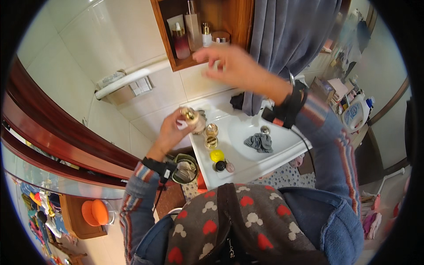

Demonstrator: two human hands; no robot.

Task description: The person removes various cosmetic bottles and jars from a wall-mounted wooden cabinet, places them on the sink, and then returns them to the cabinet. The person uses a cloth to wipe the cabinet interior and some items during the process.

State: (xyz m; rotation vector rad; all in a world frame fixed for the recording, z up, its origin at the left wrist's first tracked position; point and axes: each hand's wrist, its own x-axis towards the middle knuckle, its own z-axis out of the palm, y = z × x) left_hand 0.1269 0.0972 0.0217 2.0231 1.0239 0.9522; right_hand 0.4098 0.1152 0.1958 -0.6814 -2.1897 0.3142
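Your left hand (pixel 169 133) pinches a gold-capped bottle (pixel 190 116) in its fingers, above the left edge of the white sink (pixel 240 171). Your right hand (pixel 230 66) is blurred, its fingers apparently loosely spread, before the wooden shelf (pixel 242 22).

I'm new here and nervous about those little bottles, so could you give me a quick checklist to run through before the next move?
1. Left hand grips the gold-topped container: ok.
2. Its top is fastened tightly: cannot tell.
3. Right hand is free: ok, it looks empty, though blurred.
4. Pink pump bottle and tall clear bottle stand upright in the wooden shelf: ok.
5. Washbasin is free of things: not ok, a grey cloth lies in it.
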